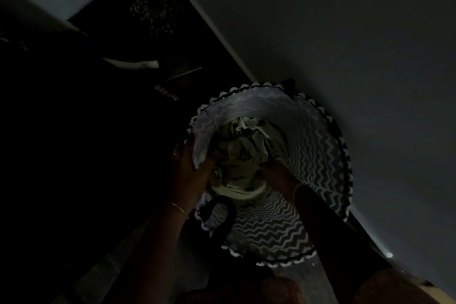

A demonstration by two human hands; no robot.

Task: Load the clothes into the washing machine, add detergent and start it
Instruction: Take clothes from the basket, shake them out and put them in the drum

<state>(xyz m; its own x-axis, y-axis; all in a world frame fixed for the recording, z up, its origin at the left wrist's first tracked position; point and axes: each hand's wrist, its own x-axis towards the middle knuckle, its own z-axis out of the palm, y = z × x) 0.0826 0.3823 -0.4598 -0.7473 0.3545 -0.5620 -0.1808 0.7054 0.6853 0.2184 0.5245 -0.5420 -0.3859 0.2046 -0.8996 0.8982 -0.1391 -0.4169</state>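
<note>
In a very dark room a round laundry basket (313,155) with a black-and-white zigzag pattern stands on the floor below me. A heap of pale, crumpled clothes (239,153) lies inside it. My left hand (190,170) grips the basket's left rim, fingers curled over the edge beside the clothes. Reaching down into the basket, my right hand (276,175) has its fingers closed in the pale cloth. A black handle loop (222,217) hangs at the near rim. No washing machine can be made out.
A plain grey wall (345,32) fills the right side, touching the basket's far rim. A dark cabinet or door with a faint pattern (155,10) stands at the upper left. The left half is too dark to read.
</note>
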